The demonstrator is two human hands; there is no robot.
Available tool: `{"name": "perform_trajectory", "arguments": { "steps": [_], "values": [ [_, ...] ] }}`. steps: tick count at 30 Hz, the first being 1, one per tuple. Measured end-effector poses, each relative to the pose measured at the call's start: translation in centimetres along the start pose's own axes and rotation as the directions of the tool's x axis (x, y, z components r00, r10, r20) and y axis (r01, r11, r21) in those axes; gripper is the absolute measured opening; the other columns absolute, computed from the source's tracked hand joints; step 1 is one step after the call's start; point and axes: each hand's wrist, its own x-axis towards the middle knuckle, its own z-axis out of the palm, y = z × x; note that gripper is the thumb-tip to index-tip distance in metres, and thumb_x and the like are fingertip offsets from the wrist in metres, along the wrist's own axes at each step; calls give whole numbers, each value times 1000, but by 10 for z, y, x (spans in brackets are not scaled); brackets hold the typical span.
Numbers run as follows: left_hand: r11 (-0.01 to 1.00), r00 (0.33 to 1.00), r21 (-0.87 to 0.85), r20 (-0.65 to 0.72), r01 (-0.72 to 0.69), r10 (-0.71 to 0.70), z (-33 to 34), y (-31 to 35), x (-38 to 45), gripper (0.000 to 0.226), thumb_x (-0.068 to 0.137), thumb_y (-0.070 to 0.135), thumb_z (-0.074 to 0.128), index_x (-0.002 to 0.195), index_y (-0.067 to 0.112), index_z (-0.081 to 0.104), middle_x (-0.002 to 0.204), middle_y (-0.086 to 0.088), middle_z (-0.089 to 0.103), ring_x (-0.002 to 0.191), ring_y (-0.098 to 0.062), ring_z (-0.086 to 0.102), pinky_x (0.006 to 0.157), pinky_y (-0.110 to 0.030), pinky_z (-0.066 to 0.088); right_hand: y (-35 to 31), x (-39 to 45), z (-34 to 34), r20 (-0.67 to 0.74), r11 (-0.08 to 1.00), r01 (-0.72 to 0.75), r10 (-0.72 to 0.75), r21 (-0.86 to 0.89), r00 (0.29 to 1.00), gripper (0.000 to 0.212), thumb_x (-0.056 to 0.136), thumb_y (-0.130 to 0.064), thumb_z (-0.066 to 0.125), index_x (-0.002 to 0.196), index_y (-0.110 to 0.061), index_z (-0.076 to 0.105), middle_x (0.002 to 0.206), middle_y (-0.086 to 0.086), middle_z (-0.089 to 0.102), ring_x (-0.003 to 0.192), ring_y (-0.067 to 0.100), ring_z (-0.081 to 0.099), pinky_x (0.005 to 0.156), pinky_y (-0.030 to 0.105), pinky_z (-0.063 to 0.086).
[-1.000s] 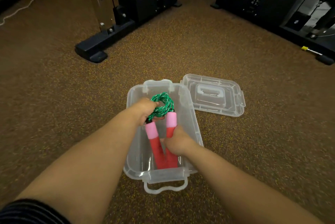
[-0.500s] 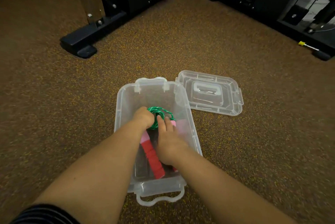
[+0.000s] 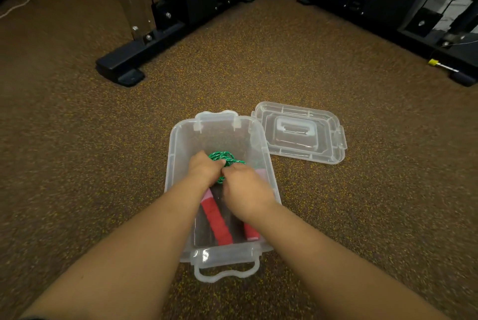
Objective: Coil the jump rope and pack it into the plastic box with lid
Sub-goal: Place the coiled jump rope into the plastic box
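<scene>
Hands meet over the green coil [image 3: 227,159] of the jump rope: I see my left hand [image 3: 204,170] with fingers curled down onto the coil's near-left side, gripping it, and my right hand [image 3: 244,187] laid over the coil's near edge, fingertips bent onto the rope. Whether the right grip truly pinches the cord or only presses it, I cannot tell. The whole jump rope sits inside the clear plastic box [image 3: 173,164]. Its two red handles with pink collars lie along the bottom toward me, the left handle [image 3: 216,220] in plain sight, the right handle [image 3: 251,234] mostly hidden under my right wrist. The coil lies at about the middle of the box, and the far end shows bare bottom. The box stands on the speckled brown floor [image 3: 77,151], open on top. The lid [image 3: 300,136] lies flat on the floor just beside the box's far-right corner. Farther off stand black gym machine frames [image 3: 144,42].
</scene>
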Motion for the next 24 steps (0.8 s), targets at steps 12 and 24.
{"name": "perform_trajectory", "arguments": {
  "steps": [12,24],
  "values": [
    [923,909,-38,-190,-384,370,10,73,-62,33,94,9,43,124,7,56,129,-12,55,120,-27,53,103,-35,39,82,-28,-76,-531,947,172,-1,272,847,26,93,-7,48,105,-19,67,103,-1,67,100,14,60,87,31,49],
    [731,779,270,238,-627,580,122,113,-128,48,97,17,43,143,12,33,149,-6,34,139,-23,29,115,-33,24,223,-61,-39,-124,973,-226,218,-54,968,47,91,-15,45,138,-14,43,143,12,43,135,31,34,112,40,30]
  ]
}}
